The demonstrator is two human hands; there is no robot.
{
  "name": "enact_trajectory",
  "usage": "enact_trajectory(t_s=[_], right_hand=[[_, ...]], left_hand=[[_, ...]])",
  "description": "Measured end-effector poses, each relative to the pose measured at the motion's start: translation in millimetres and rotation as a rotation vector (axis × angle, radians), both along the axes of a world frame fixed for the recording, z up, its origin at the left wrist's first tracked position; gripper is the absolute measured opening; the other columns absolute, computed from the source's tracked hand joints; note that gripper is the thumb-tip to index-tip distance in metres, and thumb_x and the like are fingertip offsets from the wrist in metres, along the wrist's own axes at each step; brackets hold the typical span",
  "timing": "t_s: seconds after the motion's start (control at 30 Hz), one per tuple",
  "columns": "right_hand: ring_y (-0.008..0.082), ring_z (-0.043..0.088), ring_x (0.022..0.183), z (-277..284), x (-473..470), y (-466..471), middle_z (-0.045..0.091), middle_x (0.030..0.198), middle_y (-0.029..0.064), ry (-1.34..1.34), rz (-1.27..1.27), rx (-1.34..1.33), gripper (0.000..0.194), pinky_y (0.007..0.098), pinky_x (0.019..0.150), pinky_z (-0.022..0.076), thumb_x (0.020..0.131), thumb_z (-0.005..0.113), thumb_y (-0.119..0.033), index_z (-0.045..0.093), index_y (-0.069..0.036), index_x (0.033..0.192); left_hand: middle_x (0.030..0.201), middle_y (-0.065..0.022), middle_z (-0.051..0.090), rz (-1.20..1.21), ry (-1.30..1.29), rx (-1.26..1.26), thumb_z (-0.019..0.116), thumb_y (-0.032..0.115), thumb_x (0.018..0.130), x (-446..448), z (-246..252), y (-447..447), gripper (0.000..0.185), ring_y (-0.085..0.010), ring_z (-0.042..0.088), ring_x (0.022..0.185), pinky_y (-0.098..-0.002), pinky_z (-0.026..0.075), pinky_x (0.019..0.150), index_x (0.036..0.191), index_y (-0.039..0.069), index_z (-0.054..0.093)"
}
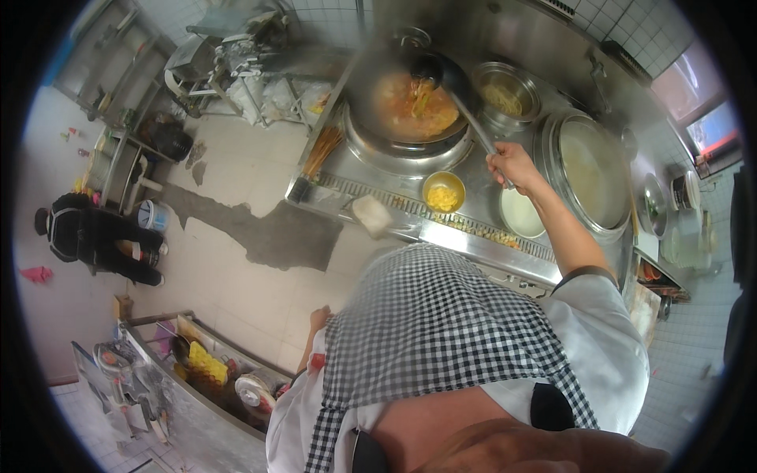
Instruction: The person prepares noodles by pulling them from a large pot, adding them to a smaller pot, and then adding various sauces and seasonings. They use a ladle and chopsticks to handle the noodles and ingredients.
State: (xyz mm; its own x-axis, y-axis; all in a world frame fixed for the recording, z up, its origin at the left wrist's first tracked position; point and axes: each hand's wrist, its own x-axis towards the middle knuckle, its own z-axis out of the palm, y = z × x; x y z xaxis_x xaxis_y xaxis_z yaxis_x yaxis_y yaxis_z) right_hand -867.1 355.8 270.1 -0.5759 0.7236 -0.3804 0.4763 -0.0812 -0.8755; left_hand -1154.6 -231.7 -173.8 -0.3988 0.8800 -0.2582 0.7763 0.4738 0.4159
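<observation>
My right hand (513, 165) grips the long metal handle of a ladle (475, 124). The ladle's dark bowl hangs over a wok (368, 131), with orange-red soup and noodle-like strands below it. Steam blurs part of the wok. A metal bowl of yellow pieces, probably egg (442, 198), stands on the stove top in front of the wok. Close below my right forearm is a round container of pale liquid (523, 214). My left hand (320, 317) hangs low beside the checked apron (437, 319), away from the stove; its fingers are too small to make out.
A pot holding noodles (502, 99) and a large pot of cloudy liquid (593, 171) stand on the right. A bamboo wok brush (322, 152) and a white cloth (372, 216) lie near the stove's edge. Behind is a counter (201, 408); a person (97, 236) bends at far left.
</observation>
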Motion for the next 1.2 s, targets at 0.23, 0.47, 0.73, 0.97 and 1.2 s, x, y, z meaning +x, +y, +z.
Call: enact_trajectory(t_s=[0.23,0.47,0.73,0.97,1.2], right_hand=[[0.0145,0.055,0.047,-23.7,-17.0,28.7,0.060,0.066,0.0069,-0.322,0.049,0.537,0.012,0.0322,0.044,0.0442,0.089,0.061,-0.010,0.060,0.002,0.087],[0.0107,0.053,0.049,-46.3,-23.5,-5.8,0.059,0.064,0.0046,-0.005,-0.044,-0.140,0.016,0.0291,0.042,0.0417,0.091,0.060,-0.011,0.060,0.000,0.079],[0.0056,0.048,0.049,-45.9,-16.0,-29.1,0.059,0.077,0.0023,0.478,-0.172,-0.882,0.014,0.0209,0.037,0.0353,0.096,0.055,-0.010,0.054,0.003,0.101],[0.0066,0.049,0.049,-26.2,4.4,-38.0,0.059,0.075,0.0032,0.416,-0.043,-0.542,0.010,0.0236,0.038,0.0381,0.095,0.057,-0.008,0.055,0.000,0.089],[0.0071,0.051,0.048,-10.2,10.2,-36.4,0.059,0.072,0.0028,0.236,-0.030,-0.268,0.010,0.0245,0.038,0.0395,0.093,0.058,-0.008,0.056,-0.004,0.084]], left_hand=[[0.070,-0.0085,0.059,0.075,-0.073,0.313,0.068,0.020,0.084,6.1,24.2,-26.5,0.013,-0.0319,0.062,0.065,-0.0444,0.049,0.059,0.087,0.010,0.059],[0.061,-0.0090,0.051,1.226,-1.079,0.135,0.054,0.010,0.091,26.6,97.5,28.4,0.011,-0.0261,0.058,0.056,-0.0383,0.044,0.046,0.081,0.007,0.053],[0.070,-0.0150,0.065,0.578,-0.513,-0.078,0.062,0.017,0.084,8.7,64.6,2.7,0.013,-0.0320,0.066,0.067,-0.0444,0.052,0.058,0.081,0.005,0.061],[0.061,-0.0039,0.054,0.804,-0.812,0.010,0.058,0.016,0.095,-3.9,108.7,16.3,0.019,-0.0197,0.059,0.049,-0.0350,0.044,0.041,0.079,0.007,0.056],[0.067,-0.0067,0.062,-0.015,0.005,-0.094,0.056,0.018,0.095,-0.1,95.4,24.0,0.023,-0.0215,0.061,0.055,-0.0362,0.050,0.053,0.075,0.005,0.058]])
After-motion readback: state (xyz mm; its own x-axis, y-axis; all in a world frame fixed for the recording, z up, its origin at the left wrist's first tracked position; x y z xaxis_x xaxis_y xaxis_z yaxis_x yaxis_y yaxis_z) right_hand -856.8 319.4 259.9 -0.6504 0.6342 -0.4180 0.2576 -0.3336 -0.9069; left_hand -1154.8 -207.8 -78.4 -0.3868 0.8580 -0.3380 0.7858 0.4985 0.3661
